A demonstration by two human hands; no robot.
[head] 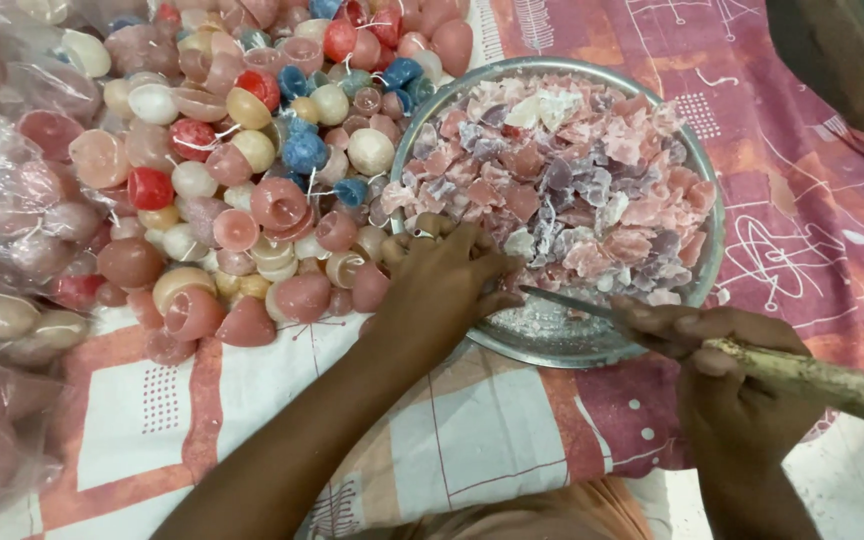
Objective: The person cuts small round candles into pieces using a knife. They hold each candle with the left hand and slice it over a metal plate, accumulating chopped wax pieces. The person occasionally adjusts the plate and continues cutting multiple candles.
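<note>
Pink, mauve and white wax chips fill the steel plate almost to its rim, and both my hands work at its near edge. My right hand is closed tight round the rough wooden handle of the knife, thumb along the top, with the thin blade pointing left, low over the bare, powdery part of the plate. My left hand lies knuckles up across the rim, fingers curled down where the chips begin. Something pale and rounded shows at my fingertips, but I cannot tell whether I am pinching it or only resting on it, because the back of my hand hides the grip.

The candles are heaped just left of the plate, touching its rim: small domes in pink, cream, red and blue, many with white wicks sticking out. More sit in clear bags at the far left. Everything rests on a patterned cloth.

To my mind this is the chopping step, with the blade tip close to my left fingers (closer than I like). A cut from here calls for a firm pinch on the piece, fingertips tucked back from the edge, and the piece held over the plate.
</note>
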